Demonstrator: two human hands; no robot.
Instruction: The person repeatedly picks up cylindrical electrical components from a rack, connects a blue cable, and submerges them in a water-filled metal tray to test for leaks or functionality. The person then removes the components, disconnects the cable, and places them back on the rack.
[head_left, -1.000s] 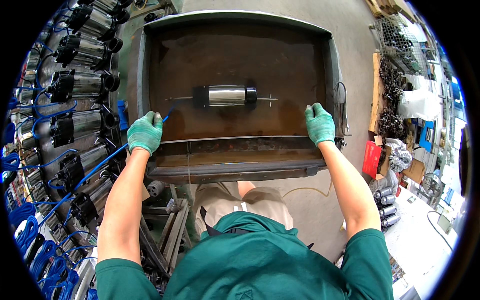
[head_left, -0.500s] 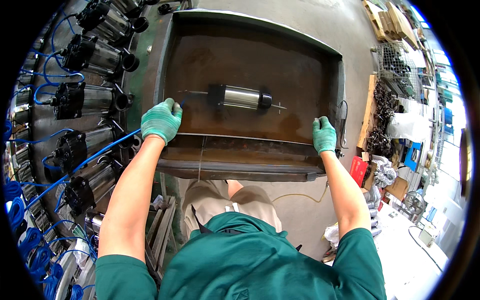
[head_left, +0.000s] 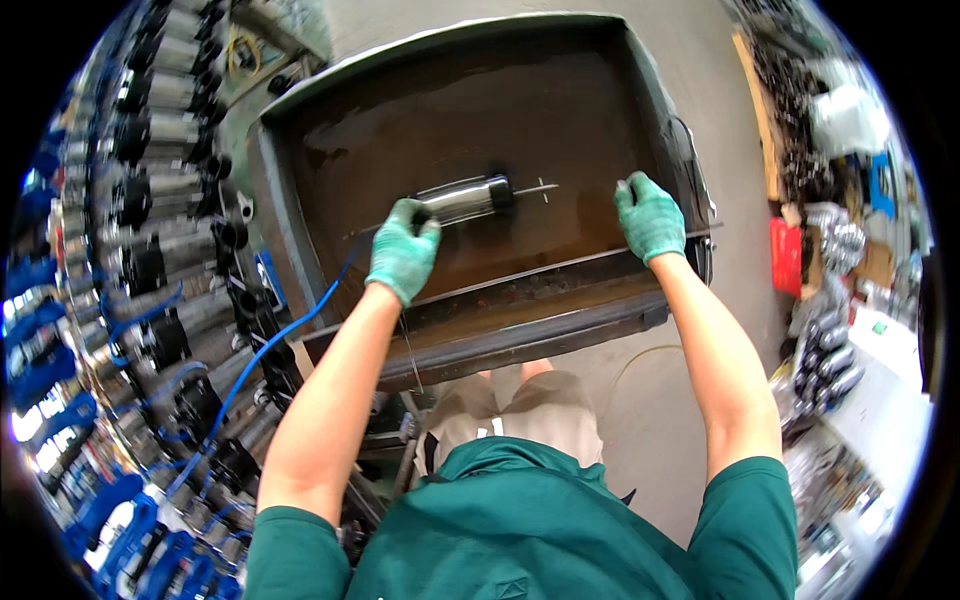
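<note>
You stand on a grey concrete floor [head_left: 640, 420]. Left of your fingers runs a rack of metal cylinders [head_left: 150, 200] with blue hoses [head_left: 60, 360]; right of them, cluttered shelves [head_left: 840, 250] in bright light.

Rows of black-and-silver cylinders [head_left: 150, 190] stacked at nine o'clock, blue hoses [head_left: 250, 370] running between them. Red box [head_left: 787, 258] at three o'clock, beside piled metal parts [head_left: 830, 350]. White bag [head_left: 848, 118] at two o'clock. Bare grey concrete floor [head_left: 650, 420] at five.

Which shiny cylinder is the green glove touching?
The lone cylinder lying inside the brown tank, under the left hand; the others stand racked outside.
</note>
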